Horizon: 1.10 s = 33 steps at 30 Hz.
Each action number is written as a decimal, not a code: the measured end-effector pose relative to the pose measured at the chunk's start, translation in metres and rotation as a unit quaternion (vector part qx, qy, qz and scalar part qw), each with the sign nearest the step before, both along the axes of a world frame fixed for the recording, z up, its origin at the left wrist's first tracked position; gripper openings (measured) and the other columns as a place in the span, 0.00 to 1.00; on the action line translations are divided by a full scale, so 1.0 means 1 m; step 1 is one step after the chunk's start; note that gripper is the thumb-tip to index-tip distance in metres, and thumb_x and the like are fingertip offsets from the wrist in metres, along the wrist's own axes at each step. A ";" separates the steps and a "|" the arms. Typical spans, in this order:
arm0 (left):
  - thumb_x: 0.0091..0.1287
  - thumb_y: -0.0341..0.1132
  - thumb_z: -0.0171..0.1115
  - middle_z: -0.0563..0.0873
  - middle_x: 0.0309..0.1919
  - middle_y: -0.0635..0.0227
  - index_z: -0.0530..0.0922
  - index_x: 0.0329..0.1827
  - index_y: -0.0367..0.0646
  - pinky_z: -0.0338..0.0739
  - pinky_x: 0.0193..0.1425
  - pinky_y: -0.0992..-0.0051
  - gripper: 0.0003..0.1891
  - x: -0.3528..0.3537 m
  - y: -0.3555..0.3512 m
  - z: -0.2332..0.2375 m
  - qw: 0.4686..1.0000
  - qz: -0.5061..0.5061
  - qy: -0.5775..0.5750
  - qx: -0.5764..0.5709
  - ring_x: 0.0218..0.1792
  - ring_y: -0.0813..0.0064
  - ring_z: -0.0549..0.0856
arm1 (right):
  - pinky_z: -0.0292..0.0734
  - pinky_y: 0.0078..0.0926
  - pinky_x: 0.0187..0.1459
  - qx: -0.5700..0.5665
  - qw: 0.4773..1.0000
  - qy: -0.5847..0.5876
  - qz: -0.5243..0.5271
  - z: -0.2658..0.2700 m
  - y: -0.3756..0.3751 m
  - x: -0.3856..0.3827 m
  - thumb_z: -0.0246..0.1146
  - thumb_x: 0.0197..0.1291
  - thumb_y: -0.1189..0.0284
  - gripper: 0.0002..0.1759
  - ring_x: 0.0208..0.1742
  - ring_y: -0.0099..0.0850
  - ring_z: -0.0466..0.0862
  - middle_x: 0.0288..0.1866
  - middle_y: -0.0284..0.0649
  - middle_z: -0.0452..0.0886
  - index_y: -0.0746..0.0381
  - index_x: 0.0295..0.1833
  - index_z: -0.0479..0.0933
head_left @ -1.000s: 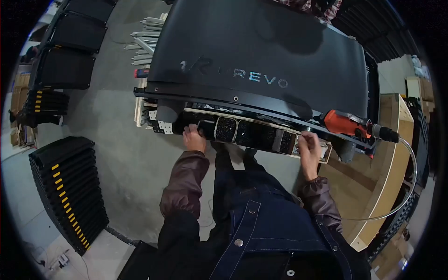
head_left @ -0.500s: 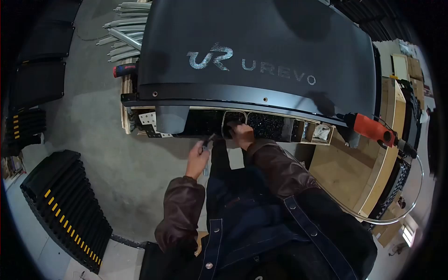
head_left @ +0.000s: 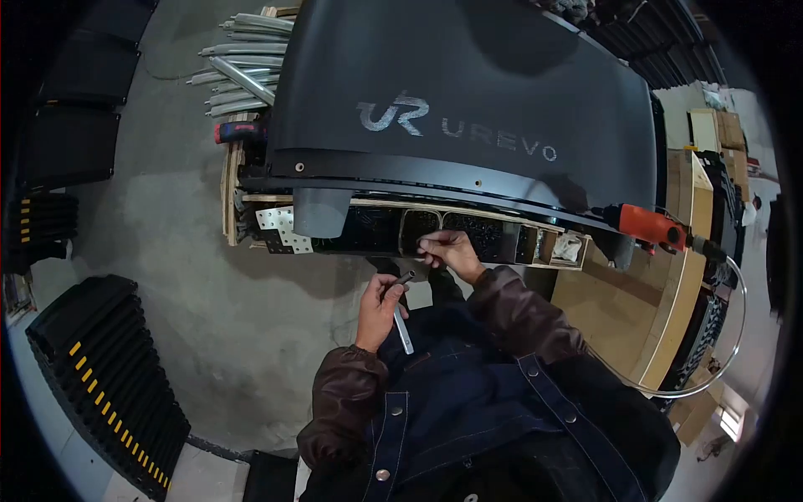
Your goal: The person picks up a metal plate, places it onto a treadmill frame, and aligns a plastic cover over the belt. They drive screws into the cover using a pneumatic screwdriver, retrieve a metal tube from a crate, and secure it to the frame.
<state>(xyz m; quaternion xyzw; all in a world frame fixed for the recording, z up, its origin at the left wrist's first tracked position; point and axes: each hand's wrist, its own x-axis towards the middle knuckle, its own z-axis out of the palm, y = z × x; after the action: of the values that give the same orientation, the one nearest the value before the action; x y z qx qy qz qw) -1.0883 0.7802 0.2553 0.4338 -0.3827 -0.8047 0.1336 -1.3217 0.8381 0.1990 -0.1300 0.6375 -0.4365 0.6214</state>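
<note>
My left hand (head_left: 381, 309) is closed around a metal part (head_left: 403, 333) with a flat silver bar at its lower end and a dark tube-like end sticking out above the thumb. My right hand (head_left: 450, 253) holds thumb and fingers pinched together just in front of the small parts bin (head_left: 420, 224); what lies between the fingertips is too small to make out. Next to that bin is a wider bin of small black parts (head_left: 477, 226). Above both hands lies a large dark UREVO panel (head_left: 468, 75) with screw holes along its front edge.
An orange power tool (head_left: 651, 227) with a hose lies at the panel's right corner. A blue-red tool handle (head_left: 238, 132) and silver tubes (head_left: 242, 71) are at the left. Stacked black parts with yellow marks (head_left: 109, 376) stand on the floor. A large wooden box (head_left: 623, 314) is at right.
My right hand has come back out of the small bin with its fingertips pinched. My left hand has moved right and nearer my body, bringing its metal part into clearer view.
</note>
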 end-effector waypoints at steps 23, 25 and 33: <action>0.78 0.36 0.63 0.79 0.36 0.68 0.77 0.55 0.37 0.73 0.34 0.79 0.12 -0.170 0.075 0.160 0.937 -0.095 0.098 -0.322 0.29 0.80 0.79 | 0.83 0.21 0.41 -0.300 0.951 0.062 -0.033 0.231 0.131 -0.121 0.70 0.68 0.75 0.09 0.39 0.24 0.88 0.39 0.40 0.88 0.70 0.49 0.87; 0.77 0.35 0.64 0.79 0.35 0.68 0.77 0.53 0.36 0.73 0.35 0.77 0.11 -0.180 0.080 0.164 0.929 -0.109 0.083 -0.344 0.29 0.79 0.79 | 0.84 0.21 0.41 -0.285 0.958 0.028 -0.024 0.235 0.138 -0.136 0.70 0.68 0.75 0.09 0.38 0.25 0.89 0.38 0.41 0.89 0.70 0.49 0.87; 0.70 0.28 0.67 0.82 0.40 0.58 0.80 0.50 0.39 0.79 0.43 0.66 0.08 -0.224 0.096 0.180 0.821 -0.108 0.052 -0.558 0.40 0.58 0.84 | 0.90 0.29 0.42 -0.256 0.944 -0.190 -0.089 0.223 0.163 -0.159 0.68 0.68 0.76 0.09 0.40 0.36 0.91 0.40 0.45 0.88 0.69 0.51 0.84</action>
<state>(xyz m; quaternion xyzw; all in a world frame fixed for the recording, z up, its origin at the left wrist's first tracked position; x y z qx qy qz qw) -1.3126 0.8757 0.4351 0.1987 -0.8032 -0.4841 0.2847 -1.4809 1.0016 0.4221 -0.1419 0.3836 -0.6553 0.6351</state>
